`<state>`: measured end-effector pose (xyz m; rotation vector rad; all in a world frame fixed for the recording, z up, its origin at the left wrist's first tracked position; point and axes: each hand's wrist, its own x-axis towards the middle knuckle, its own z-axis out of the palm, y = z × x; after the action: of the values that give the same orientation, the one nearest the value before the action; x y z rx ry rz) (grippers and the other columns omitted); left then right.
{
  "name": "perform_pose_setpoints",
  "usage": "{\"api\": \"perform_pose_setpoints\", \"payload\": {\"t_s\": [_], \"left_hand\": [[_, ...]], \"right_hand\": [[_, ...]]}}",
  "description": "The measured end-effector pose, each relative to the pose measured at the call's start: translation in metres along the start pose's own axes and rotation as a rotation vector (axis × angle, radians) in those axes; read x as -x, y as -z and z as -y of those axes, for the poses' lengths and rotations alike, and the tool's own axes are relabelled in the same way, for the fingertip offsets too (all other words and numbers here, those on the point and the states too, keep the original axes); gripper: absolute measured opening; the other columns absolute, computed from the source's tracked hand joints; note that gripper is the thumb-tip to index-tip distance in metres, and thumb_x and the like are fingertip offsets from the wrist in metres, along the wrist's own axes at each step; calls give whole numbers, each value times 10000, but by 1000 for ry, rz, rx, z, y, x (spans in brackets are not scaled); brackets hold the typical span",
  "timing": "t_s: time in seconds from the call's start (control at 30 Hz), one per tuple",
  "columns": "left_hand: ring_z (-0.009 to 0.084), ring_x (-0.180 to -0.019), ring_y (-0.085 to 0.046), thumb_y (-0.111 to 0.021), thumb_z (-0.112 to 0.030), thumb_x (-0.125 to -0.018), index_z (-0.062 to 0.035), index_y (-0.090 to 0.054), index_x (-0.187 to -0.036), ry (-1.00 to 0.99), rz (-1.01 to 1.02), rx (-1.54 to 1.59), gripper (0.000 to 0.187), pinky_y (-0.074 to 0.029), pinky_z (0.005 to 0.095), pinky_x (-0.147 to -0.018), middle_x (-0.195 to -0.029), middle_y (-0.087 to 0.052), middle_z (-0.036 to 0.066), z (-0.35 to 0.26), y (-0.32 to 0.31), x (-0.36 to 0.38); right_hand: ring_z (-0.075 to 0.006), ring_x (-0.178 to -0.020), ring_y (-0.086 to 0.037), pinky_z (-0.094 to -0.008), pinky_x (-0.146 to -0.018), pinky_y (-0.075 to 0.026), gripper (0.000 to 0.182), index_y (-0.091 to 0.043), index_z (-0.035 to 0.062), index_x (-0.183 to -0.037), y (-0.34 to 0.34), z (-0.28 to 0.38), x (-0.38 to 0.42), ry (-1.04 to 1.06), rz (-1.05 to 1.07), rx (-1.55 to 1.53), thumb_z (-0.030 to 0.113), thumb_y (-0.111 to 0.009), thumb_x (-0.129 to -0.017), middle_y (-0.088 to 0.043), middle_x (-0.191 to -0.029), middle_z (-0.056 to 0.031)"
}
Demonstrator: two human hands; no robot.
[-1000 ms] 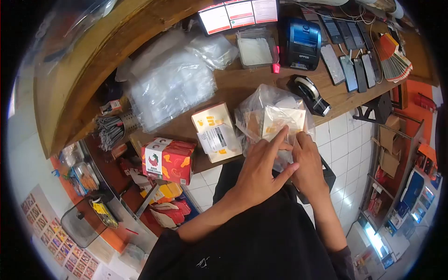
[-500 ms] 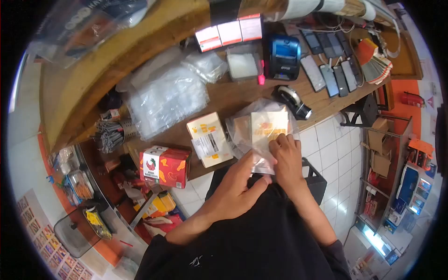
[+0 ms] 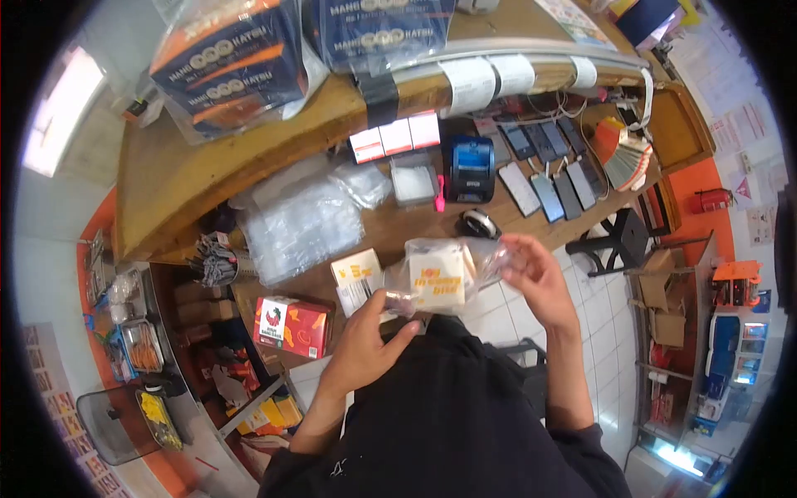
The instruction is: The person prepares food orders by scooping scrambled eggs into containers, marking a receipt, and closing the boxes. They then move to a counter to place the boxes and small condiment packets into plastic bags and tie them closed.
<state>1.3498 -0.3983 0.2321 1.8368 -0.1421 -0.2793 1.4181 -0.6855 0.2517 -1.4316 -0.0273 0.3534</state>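
Note:
A cream box with orange lettering sits inside a clear plastic bag, held in front of my black shirt at the table's front edge. My left hand has its fingers closed on the gathered left end of the bag. On the other side, my right hand pinches the bag's right end. A second cream box lies on the table behind my left fingers, partly covered by them. Farther left stands a red box with a white label.
Clear plastic bags lie on the wooden table. Behind are a tape dispenser, a blue-black printer and several phones. A black stool stands right. Bagged boxes sit on the upper shelf.
The bagged box has been lifted and turned slightly. My right hand has moved right to the bag's other end, and my left hand has shifted left. The view has tilted up.

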Motion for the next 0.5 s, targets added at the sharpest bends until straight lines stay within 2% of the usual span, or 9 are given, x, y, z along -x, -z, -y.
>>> {"api": "perform_pose_setpoints", "payload": {"t_s": [0.07,0.1,0.13,0.17,0.2,0.23,0.33,0.4,0.5], "left_hand": [[260,-1178,-605,-799,-135,-849,24,-501,-1215,-34,45,-339,498,-462,363,-1008,-1144,-614,155,-3,23,6],[354,-1319,-501,-914,-240,-694,59,-397,-1395,-50,69,-407,921,-408,409,-1095,-1323,-511,248,12,31,9],[381,-1363,-436,-934,-282,-653,58,-307,-1451,-5,22,-462,1070,-374,422,-1125,-1400,-429,268,22,32,9],[409,-1407,-372,-954,-324,-613,58,-217,-1506,40,-27,-519,1220,-340,435,-1156,-1476,-348,288,32,31,7],[436,-1450,-308,-974,-366,-572,58,-127,-1562,87,-76,-575,1370,-306,448,-1187,-1552,-266,308,46,26,5],[461,-1526,-68,-1003,-425,-469,56,175,-1542,110,-5,-525,1664,-155,447,-1248,-1623,8,348,79,11,-1],[395,-1544,-32,-971,-346,-591,3,197,-1555,-86,-124,12,1554,-149,436,-1249,-1638,51,328,113,-54,-34],[391,-1533,-131,-891,-217,-689,0,14,-1583,-27,-217,76,1291,-186,424,-1239,-1627,-116,301,124,-77,-53],[387,-1451,-321,-736,-39,-779,14,-286,-1516,-34,-190,-230,865,-281,415,-1191,-1514,-378,238,154,-85,-64]], "right_hand": [[-194,-1225,-595,-324,-1001,-485,693,-391,30,-1490,32,2,10,-48,176,89,-105,-630,-853,-588,-1299,-117],[-216,-1252,-581,-344,-1026,-476,726,-376,28,-1504,50,-1,8,-38,237,193,-103,-636,-839,-572,-1343,-133],[-237,-1280,-567,-364,-1050,-467,759,-360,25,-1517,66,-1,6,-29,294,297,-101,-643,-825,-556,-1387,-150],[-345,-1405,-436,-460,-1161,-355,966,-233,-2,-1569,78,4,0,-90,336,624,66,-792,-783,-426,-1513,-227],[-367,-1426,-390,-474,-1181,-310,1049,-196,-12,-1573,82,-9,-7,14,367,756,144,-830,-752,-391,-1528,-239],[-388,-1447,-344,-489,-1202,-265,1138,-159,-22,-1577,83,-38,-19,121,393,887,222,-869,-721,-356,-1543,-252],[-449,-1495,-197,-496,-1250,-113,1449,2,-53,-1578,47,-97,-48,427,519,1015,465,-931,-599,-234,-1583,-296],[-458,-1404,-334,-518,-1198,-232,1236,-217,-42,-1552,11,-108,-50,543,497,952,414,-908,-633,-393,-1476,-276],[-477,-1299,-411,-536,-1122,-318,945,-396,-22,-1446,-4,-142,-55,352,544,1037,318,-866,-700,-452,-1388,-281]]}}
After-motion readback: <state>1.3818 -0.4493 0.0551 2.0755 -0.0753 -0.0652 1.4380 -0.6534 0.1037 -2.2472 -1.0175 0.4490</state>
